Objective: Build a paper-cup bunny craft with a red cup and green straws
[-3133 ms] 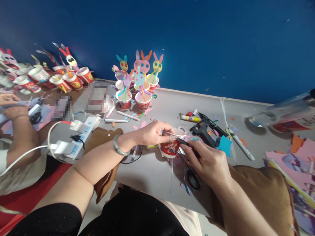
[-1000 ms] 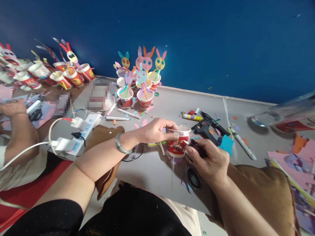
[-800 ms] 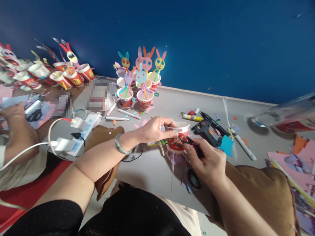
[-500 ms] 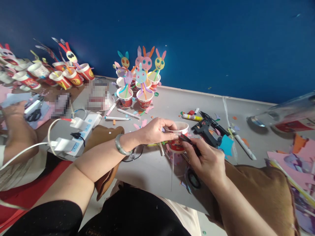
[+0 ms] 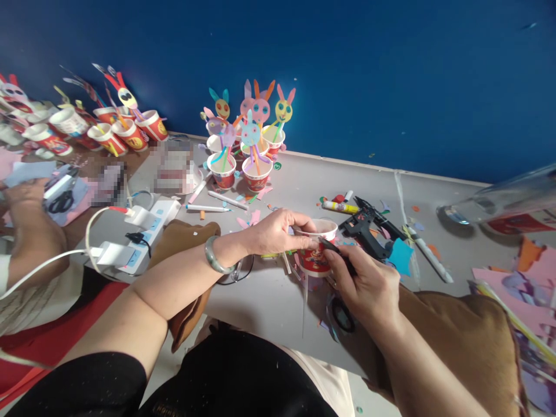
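Note:
A red and white paper cup point(image 5: 313, 264) stands upright close in front of me. My left hand point(image 5: 282, 231) is closed on its rim, thumb outside and fingers over the near left side. My right hand point(image 5: 367, 284) grips a slim black tool point(image 5: 333, 248); its tip meets the cup just below the rim, beside my left thumb. The hand covers much of the tool, so its exact kind is hidden. A thin pale stick point(image 5: 304, 307) shows below the cup, pointing toward me.
A black glue gun point(image 5: 369, 231) and a yellow marker point(image 5: 339, 207) lie behind the cup. Paper-rabbit cups point(image 5: 257, 180) stand at the back. On the left are a power strip point(image 5: 152, 234) and another person's arm point(image 5: 35, 231). A clear bottle point(image 5: 486, 208) lies right.
The cup has shifted slightly toward me and to the right. Both hands keep their hold and have barely moved.

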Available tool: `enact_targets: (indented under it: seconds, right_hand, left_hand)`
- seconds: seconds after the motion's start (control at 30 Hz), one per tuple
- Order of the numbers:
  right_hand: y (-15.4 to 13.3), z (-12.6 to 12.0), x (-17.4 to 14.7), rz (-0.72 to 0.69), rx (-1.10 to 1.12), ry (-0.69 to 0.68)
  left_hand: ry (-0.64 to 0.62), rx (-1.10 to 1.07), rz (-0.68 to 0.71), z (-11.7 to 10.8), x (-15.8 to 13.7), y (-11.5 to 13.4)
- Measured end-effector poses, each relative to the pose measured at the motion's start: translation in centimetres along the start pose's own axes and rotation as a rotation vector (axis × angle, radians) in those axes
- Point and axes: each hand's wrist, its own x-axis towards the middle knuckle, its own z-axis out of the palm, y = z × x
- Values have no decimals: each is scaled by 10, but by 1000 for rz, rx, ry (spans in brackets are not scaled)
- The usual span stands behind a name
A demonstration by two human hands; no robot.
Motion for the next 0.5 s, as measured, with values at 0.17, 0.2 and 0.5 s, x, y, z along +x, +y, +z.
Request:
enact_targets:
  seconds: [0.17, 0.2, 0.5]
  right_hand:
    - [-2, -1, 1, 69, 0, -50]
    - [-2, -2, 1, 80, 4, -58]
    - [10, -1, -20, 92, 2, 212]
  left_hand:
    - [-8, -38, -12, 0, -1, 0]
    - [-12, -44, -17, 0, -1, 0]
    - [-36, -171, -78, -3, 1, 0]
